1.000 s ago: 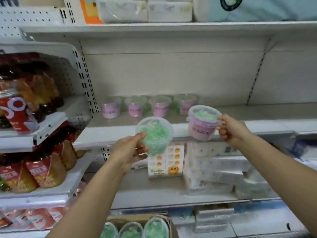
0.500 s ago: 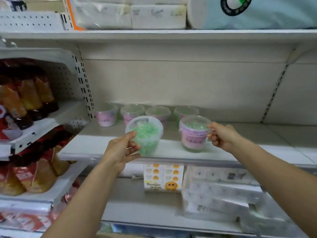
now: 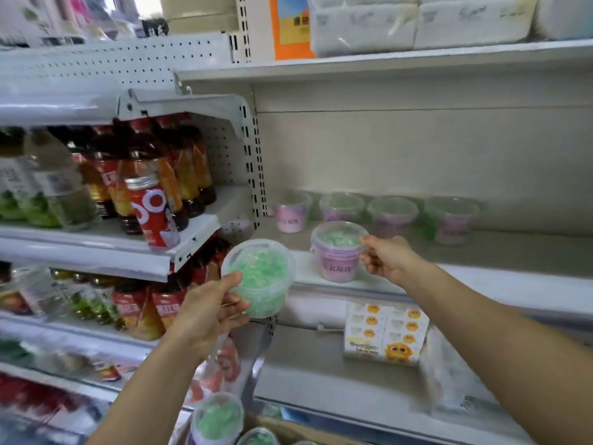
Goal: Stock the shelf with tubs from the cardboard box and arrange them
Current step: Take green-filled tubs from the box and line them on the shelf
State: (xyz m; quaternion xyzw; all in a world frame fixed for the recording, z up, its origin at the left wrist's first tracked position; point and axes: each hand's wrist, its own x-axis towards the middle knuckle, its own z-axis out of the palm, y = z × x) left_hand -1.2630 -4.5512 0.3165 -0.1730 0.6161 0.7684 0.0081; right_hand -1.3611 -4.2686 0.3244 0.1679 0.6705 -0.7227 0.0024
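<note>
My left hand (image 3: 210, 308) grips a clear tub of green beads (image 3: 260, 277), tilted with its lid toward me, in front of the shelf's left end. My right hand (image 3: 386, 258) holds the side of a second tub with a pink label (image 3: 337, 252), which stands on the white shelf (image 3: 481, 261) near its front edge. Behind it, several pink-labelled tubs (image 3: 393, 215) stand in a row along the back wall. At the bottom edge the cardboard box (image 3: 288, 428) shows more green-filled tubs (image 3: 216, 419).
To the left, a neighbouring rack holds bottled drinks (image 3: 150, 184) and a red can (image 3: 150, 213). Below the shelf stand a carton with yellow faces (image 3: 385, 332) and wrapped white packs (image 3: 449, 374). Tissue packs (image 3: 417, 24) fill the top shelf.
The view has swung to the right and down, bringing the box back into sight. My right hand's tub stays on the shelf's front edge. My left hand still holds its tub out in front.
</note>
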